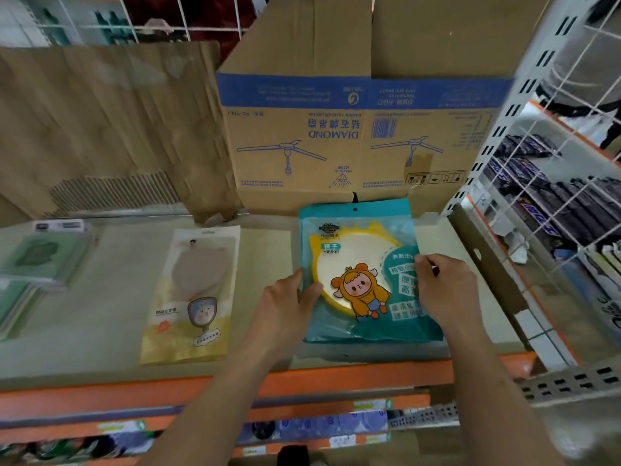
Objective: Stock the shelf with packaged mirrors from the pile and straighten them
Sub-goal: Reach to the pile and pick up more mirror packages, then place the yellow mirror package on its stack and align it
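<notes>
A teal packaged mirror, with a yellow round mirror and a cartoon figure on its front, lies flat on the beige shelf at the right, on top of a small stack of like packs. My left hand grips its left edge, thumb on top. My right hand holds its right edge. To the left lies a beige and yellow packaged hand mirror. Green packaged mirrors are stacked at the far left.
A flattened cardboard box with blue print stands against the shelf's back, brown cardboard beside it. A perforated metal upright and wire grid with dark goods bound the right side. An orange shelf rail runs along the front.
</notes>
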